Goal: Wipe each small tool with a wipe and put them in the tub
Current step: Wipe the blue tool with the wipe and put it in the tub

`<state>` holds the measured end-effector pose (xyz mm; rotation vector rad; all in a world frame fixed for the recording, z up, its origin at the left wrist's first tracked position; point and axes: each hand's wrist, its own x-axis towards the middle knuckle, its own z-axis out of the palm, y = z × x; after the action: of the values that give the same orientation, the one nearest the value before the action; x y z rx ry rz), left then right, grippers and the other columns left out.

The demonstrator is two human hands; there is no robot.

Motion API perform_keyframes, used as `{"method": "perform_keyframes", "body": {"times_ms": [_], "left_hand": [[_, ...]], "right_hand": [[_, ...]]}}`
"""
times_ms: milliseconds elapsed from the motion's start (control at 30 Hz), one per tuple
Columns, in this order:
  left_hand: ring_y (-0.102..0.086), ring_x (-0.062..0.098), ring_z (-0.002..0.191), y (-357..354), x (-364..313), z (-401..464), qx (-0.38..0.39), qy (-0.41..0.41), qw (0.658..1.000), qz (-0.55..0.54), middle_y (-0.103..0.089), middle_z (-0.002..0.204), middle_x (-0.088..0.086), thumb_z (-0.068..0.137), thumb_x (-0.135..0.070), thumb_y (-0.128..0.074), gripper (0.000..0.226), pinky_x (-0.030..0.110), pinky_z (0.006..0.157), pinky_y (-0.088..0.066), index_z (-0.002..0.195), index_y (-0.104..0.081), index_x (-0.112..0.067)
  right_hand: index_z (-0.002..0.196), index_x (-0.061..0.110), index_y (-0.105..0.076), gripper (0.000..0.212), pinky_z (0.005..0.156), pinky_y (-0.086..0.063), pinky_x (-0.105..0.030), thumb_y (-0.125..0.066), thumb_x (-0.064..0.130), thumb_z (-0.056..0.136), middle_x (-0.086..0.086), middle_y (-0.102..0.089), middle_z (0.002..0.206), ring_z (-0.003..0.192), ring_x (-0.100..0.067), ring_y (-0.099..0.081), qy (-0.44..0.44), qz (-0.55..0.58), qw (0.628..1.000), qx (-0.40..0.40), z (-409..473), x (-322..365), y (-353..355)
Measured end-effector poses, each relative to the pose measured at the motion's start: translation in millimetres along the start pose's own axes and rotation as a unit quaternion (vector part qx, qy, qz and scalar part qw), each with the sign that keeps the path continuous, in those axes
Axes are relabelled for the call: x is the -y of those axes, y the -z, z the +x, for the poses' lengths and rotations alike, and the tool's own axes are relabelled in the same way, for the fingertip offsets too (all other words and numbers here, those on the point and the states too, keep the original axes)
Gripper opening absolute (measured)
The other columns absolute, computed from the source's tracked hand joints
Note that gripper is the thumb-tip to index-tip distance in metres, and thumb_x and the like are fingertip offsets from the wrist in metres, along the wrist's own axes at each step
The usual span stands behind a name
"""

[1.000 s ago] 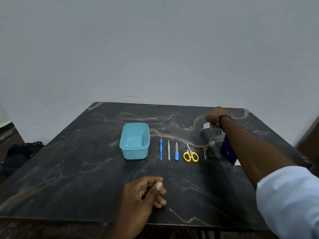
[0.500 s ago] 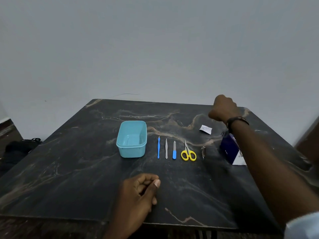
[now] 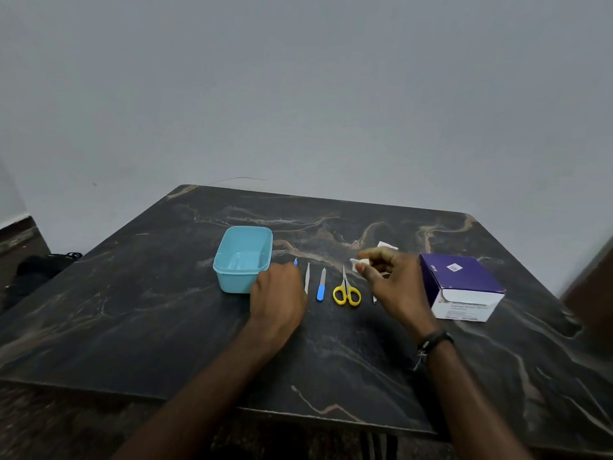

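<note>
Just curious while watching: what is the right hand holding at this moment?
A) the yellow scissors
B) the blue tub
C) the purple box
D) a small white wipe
D: the right hand pinches a small white wipe at its fingertips, while the yellow scissors, purple box and blue tub sit untouched by it on the table.

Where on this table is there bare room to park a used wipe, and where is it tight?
Bare table lies left of the tub, along the near edge below both wrists, and at the far edge behind the tub. It is crowded from the tub through the tweezers, file and scissors to the box, where both hands work.
</note>
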<state>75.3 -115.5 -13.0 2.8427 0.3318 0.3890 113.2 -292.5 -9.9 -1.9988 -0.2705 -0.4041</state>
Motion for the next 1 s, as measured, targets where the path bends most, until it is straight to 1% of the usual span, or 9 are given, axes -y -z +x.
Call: {"method": "perform_keyframes", "body": {"times_ms": [167,300,367,467,567,700,800,867,1000], "left_hand": [[-0.064,0.024,0.102,-7.7,-3.2,13.4,0.035,-0.018,0.997,0.072,-0.065,0.114,0.009,0.092,-0.008,-0.059,0.024,0.031,0.078,-0.053,0.116,-0.061,-0.01],[-0.065,0.023,0.102,-7.5,-6.4,16.4,0.037,-0.038,0.995,0.084,-0.066,0.115,0.008,0.092,-0.009,-0.06,0.025,0.031,0.078,-0.053,0.117,-0.06,-0.011],[-0.064,0.023,0.104,-6.1,-7.8,17.1,0.035,-0.051,0.994,0.086,-0.065,0.117,0.009,0.092,-0.009,-0.06,0.025,0.031,0.079,-0.053,0.117,-0.06,-0.011],[-0.064,0.024,0.104,-4.2,-6.8,17.9,0.041,-0.063,0.994,0.081,-0.065,0.116,0.01,0.092,-0.008,-0.059,0.024,0.031,0.08,-0.052,0.116,-0.06,-0.011],[-0.064,0.024,0.098,-1.6,-5.2,15.0,0.028,-0.054,0.997,0.054,-0.066,0.11,0.01,0.095,-0.012,-0.052,0.017,0.031,0.074,-0.049,0.108,-0.063,-0.009],[-0.054,0.016,0.07,2.3,-1.7,10.9,-0.08,-0.061,0.993,-0.064,-0.066,0.085,0.002,0.098,-0.028,-0.046,0.021,0.028,0.061,-0.037,0.085,-0.058,-0.016],[-0.055,0.011,0.06,0.9,-0.4,14.2,-0.126,-0.101,0.962,-0.221,-0.062,0.066,-0.003,0.095,-0.027,-0.053,0.02,0.026,0.056,-0.042,0.078,-0.057,-0.017],[-0.054,0.009,0.058,-3.5,0.1,18.2,-0.095,-0.133,0.94,-0.3,-0.056,0.062,-0.007,0.094,-0.024,-0.056,0.019,0.021,0.055,-0.042,0.078,-0.061,-0.016],[-0.051,0.004,0.05,-8.1,0.4,16.0,0.008,-0.166,0.879,-0.447,-0.058,0.058,-0.011,0.095,-0.021,-0.057,0.02,0.022,0.05,-0.041,0.077,-0.063,-0.014]], "right_hand": [[0.088,0.024,-0.071,0.009,0.058,-0.05,-0.015,-0.072,0.015,0.085,0.008,-0.07,0.076,0.066,0.001,-0.063,0.018,-0.034,0.999,0.004,-4.9,-7.1,-7.7],[0.092,0.019,-0.073,0.006,0.064,-0.052,-0.016,-0.071,0.017,0.086,0.008,-0.067,0.086,0.074,-0.002,-0.063,0.078,-0.114,0.99,0.019,-8.9,-9.0,-7.9],[0.092,0.019,-0.073,0.007,0.067,-0.054,-0.023,-0.071,0.018,0.086,0.009,-0.065,0.087,0.077,-0.003,-0.062,0.102,-0.146,0.984,0.024,-9.5,-10.4,-8.6],[0.093,0.018,-0.072,0.007,0.069,-0.056,-0.03,-0.07,0.019,0.086,0.009,-0.065,0.086,0.077,-0.005,-0.062,0.105,-0.156,0.982,0.024,-12.0,-10.6,-10.0],[0.094,0.018,-0.073,0.008,0.07,-0.057,-0.028,-0.069,0.019,0.087,0.008,-0.069,0.086,0.077,-0.004,-0.063,0.103,-0.153,0.983,0.018,-15.1,-5.9,-9.1],[0.089,0.017,-0.074,0.007,0.064,-0.055,-0.019,-0.071,0.012,0.086,0.014,-0.07,0.075,0.069,0.0,-0.066,0.071,-0.099,0.993,-0.011,-16.9,-1.3,-9.7],[0.087,0.019,-0.071,0.011,0.06,-0.056,-0.017,-0.07,0.007,0.086,0.01,-0.073,0.076,0.068,0.0,-0.069,0.01,-0.003,0.999,-0.032,-15.8,1.9,-12.0],[0.088,0.017,-0.068,0.015,0.059,-0.056,-0.018,-0.07,0.003,0.085,0.002,-0.074,0.08,0.068,-0.005,-0.072,-0.042,0.069,0.996,-0.038,-13.3,2.9,-12.9],[0.095,0.002,-0.067,0.013,0.065,-0.06,-0.035,-0.069,-0.003,0.084,-0.008,-0.076,0.077,0.069,-0.018,-0.075,-0.107,0.173,0.979,-0.034,-10.9,3.1,-13.7]]}}
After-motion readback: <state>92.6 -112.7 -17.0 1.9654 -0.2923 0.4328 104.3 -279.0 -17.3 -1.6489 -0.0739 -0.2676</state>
